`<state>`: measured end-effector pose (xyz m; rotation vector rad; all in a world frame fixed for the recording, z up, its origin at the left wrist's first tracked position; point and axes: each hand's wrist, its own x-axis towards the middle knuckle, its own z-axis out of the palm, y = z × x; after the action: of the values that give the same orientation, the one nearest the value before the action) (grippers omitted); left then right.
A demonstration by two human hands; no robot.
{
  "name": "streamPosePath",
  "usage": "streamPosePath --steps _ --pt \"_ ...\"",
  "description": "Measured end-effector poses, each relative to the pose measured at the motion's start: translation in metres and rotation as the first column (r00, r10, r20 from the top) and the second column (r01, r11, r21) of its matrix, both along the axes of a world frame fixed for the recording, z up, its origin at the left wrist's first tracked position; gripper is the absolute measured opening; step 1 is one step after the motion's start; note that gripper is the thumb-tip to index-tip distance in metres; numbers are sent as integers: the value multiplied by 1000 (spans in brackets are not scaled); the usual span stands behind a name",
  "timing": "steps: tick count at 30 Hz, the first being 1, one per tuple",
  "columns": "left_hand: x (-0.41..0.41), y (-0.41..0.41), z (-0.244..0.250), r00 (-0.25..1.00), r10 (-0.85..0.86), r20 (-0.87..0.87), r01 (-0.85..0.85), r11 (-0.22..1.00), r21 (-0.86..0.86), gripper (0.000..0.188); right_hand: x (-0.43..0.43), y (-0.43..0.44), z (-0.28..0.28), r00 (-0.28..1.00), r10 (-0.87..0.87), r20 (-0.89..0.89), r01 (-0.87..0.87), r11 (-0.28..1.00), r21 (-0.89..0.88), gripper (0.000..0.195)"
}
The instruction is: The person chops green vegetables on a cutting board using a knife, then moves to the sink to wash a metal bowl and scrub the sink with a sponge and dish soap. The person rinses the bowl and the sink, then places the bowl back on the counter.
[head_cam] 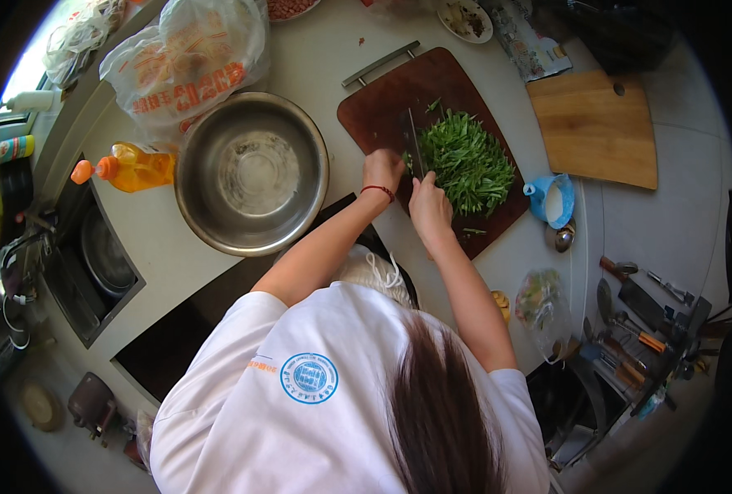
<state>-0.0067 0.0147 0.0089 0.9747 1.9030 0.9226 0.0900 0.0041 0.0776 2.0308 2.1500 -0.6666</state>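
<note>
My right hand [430, 207] grips the handle of a kitchen knife [414, 142], whose blade stands edge-down on the dark brown cutting board [381, 102]. A heap of chopped green vegetable [468, 163] lies to the right of the blade, with a few loose bits near the board's lower edge. My left hand [383, 170], with a red cord at the wrist, is at the board's left edge just left of the blade. Its fingers are bent against a few green pieces; whether they grip them is hard to see.
A large steel basin [251, 173] stands left of the board, beside an orange bottle [140, 168] and a plastic bag [186, 68]. On the right are a wooden board [594, 129], a blue container [553, 199] and a bagged item [542, 309]. A sink [91, 272] lies far left.
</note>
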Motion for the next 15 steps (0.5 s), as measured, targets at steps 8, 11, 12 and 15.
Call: streamPosePath --steps 8,11,12,15 --pt "0 3 -2 998 -35 -44 35 999 -19 13 25 -1 -9 966 -87 -245 98 995 33 30" --pt "1 3 -6 999 -33 -41 33 999 -8 13 15 -8 9 992 -9 -129 21 996 91 30" --pt "1 3 -3 999 -32 -38 32 999 -18 13 14 -9 10 995 11 -98 -2 996 94 30" --pt "-1 3 3 999 -30 -34 29 999 -35 13 9 -11 17 997 17 -76 -13 999 50 30"
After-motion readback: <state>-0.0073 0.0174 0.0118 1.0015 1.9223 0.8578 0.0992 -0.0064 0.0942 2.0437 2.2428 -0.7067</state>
